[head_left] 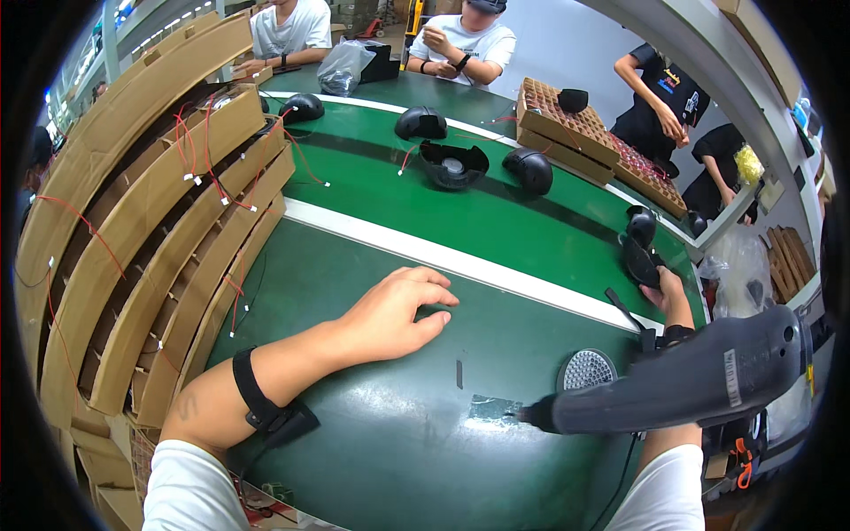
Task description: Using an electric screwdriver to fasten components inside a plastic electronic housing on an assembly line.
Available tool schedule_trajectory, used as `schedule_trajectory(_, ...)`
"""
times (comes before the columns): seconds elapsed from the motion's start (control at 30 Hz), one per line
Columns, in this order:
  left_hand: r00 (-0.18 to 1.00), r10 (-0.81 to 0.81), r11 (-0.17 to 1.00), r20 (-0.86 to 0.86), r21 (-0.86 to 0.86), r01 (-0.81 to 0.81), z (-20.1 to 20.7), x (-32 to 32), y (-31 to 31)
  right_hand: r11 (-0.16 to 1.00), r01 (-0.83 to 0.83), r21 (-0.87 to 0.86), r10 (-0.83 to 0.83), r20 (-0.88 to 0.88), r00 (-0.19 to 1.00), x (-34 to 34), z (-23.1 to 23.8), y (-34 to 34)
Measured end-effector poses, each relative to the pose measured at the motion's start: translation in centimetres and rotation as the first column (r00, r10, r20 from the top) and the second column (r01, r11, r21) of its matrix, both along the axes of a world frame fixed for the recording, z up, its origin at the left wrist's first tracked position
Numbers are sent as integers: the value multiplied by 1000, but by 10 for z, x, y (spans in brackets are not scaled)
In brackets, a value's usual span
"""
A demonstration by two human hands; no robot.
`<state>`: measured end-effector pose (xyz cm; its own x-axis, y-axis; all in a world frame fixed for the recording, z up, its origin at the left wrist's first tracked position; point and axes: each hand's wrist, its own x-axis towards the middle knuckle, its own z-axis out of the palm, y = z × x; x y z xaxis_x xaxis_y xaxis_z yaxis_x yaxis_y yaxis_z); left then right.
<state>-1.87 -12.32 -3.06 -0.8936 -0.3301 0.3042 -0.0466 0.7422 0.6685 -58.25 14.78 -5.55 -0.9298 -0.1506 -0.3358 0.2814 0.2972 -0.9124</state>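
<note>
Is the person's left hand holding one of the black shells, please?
No, the left hand is over the dark green tabletop, plainly apart from the black shells.

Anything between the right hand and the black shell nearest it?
Nothing visible: the right hand is at the near edge of the black shell, seemingly touching it. The dark grey power tool hides part of the right forearm in this view, but not the hand.

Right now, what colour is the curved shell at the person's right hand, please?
The curved shell at the right hand is black, clearest in the head view.
</note>
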Motion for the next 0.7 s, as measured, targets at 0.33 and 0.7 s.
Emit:
schedule_trajectory(0.33,985,-119,986,-123,101,132,2,-25,15,933,-352,-80,327,-222,919,145,50,-25)
schedule_trajectory(0.7,978,-141,976,-155,142,163,3,-33,38,681,-727,-90,732,104,673,351,66,-55)
